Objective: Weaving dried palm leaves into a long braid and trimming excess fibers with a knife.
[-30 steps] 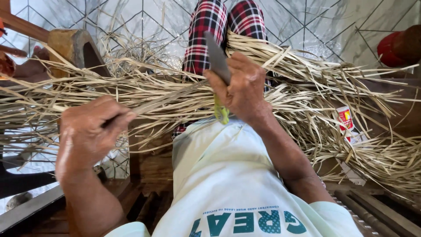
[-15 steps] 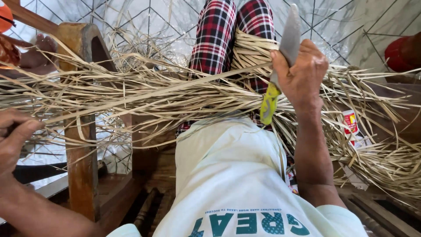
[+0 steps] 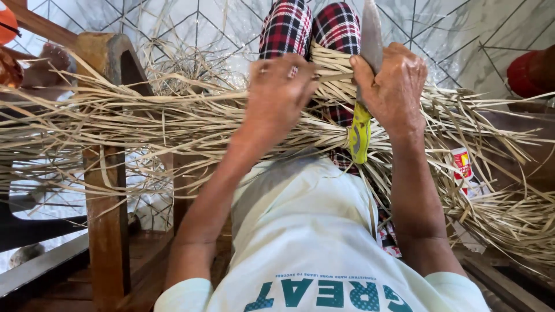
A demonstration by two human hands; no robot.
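left hand (image 3: pixel 277 92): upper centre of frame, blurred, fingers curled down onto the strips, pinching a strip at the top of the bundle
right hand (image 3: pixel 390 86): upper right of centre, clenched around a knife, thumb pressing a strip toward the blade
knife (image 3: pixel 364 86): upright, grey blade pointing to the top edge, yellow-green handle sticking out below the fist
dried strips (image 3: pixel 144 124): pale straw-coloured bundle running across the whole frame, left edge to lower right, lying over the lap
strip being worked (image 3: pixel 332 75): short stretch between the two hands, touching both
lap: red-black-white checked trousers (image 3: pixel 300 26) at top centre, under the strips
shirt (image 3: pixel 300 231): pale, teal print, bottom centre
wooden post (image 3: pixel 107 190): left side, upright, the strips lie across it
floor (image 3: pixel 462 29): light tiles, top of frame
small packet (image 3: pixel 462 164): red and white, right side, among the strips
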